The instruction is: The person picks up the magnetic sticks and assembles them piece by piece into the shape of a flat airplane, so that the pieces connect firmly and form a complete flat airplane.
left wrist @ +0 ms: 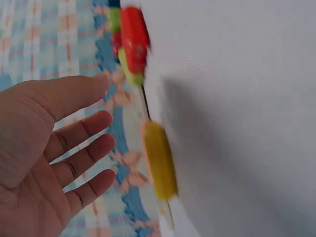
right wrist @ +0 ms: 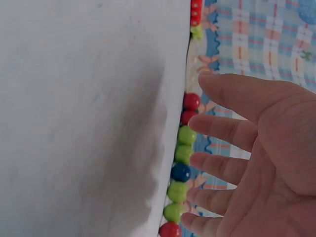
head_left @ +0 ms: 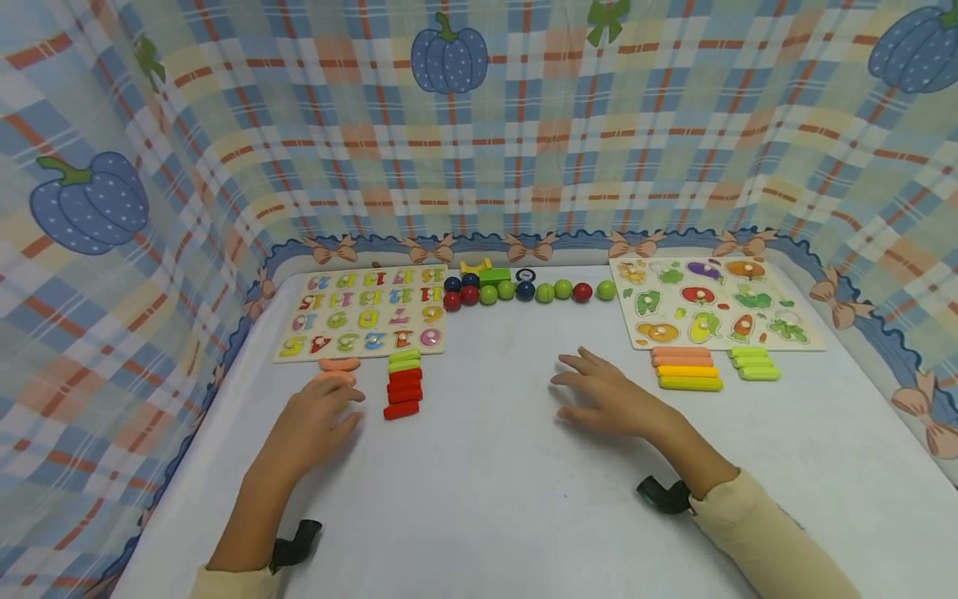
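1. Left hand [head_left: 320, 420] and right hand [head_left: 609, 399] both hover empty, palms down, fingers loosely spread and slightly bent; neither grips anything.
2. Plaid cloth [head_left: 524, 150] with pumpkin prints stands behind the white table [head_left: 486, 466], from ten through twelve to two o'clock, twelve being the far side.
3. Vegetable board [head_left: 671, 298] lies between one and two o'clock of the right hand; number board [head_left: 350, 354] lies at one o'clock of the left.
4. Orange sticks [head_left: 339, 364], two of them, lie at about one o'clock of the left hand, the nearer partly hidden by its fingers; red sticks [head_left: 401, 410] lie between its two and three o'clock, in a column beneath two green sticks [head_left: 405, 355].
5. Between two and three o'clock of the right hand lie stacked peach and yellow sticks [head_left: 690, 384]; three lime sticks [head_left: 758, 373] sit just beyond, at their three o'clock.
6. Green block [head_left: 496, 276] stands at twelve o'clock, mid-table; red, green and blue balls [head_left: 525, 291] line up before it, mostly toward the right hand's eleven o'clock.
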A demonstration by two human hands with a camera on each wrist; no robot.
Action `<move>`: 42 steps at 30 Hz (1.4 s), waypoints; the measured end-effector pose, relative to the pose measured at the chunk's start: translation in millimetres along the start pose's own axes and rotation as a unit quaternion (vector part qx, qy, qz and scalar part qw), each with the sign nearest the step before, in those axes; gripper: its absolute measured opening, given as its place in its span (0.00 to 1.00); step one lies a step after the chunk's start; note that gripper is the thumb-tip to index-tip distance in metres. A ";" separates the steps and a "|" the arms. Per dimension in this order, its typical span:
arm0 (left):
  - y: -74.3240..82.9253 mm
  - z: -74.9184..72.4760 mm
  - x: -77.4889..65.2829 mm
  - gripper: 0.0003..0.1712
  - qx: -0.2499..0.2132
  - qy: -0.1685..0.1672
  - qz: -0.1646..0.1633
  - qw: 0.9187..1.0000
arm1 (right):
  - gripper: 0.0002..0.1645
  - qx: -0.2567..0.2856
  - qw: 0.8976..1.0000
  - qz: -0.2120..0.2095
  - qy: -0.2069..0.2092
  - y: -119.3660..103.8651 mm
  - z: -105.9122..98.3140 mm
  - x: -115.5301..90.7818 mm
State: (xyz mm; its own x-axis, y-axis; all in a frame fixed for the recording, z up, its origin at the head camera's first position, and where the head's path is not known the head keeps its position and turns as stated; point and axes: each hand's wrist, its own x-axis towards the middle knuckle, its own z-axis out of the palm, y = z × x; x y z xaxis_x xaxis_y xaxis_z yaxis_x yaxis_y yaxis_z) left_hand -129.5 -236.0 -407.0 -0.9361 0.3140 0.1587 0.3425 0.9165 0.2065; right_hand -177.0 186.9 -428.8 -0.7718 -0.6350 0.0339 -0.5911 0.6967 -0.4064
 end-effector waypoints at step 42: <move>-30.2 -9.6 -52.8 0.14 -0.065 -0.101 -0.119 0.986 | 0.25 -0.076 0.960 -0.267 -0.040 -221.7 100.0 211.0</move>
State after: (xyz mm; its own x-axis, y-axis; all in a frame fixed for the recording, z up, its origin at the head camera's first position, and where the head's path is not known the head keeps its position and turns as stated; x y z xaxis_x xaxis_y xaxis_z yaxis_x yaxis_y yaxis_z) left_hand -89.7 -282.7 -412.3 -0.9834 0.1492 -0.1029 0.1063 0.9346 0.3394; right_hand -185.3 -134.9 -422.8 -0.3316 -0.9348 0.1270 -0.9298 0.3009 -0.2121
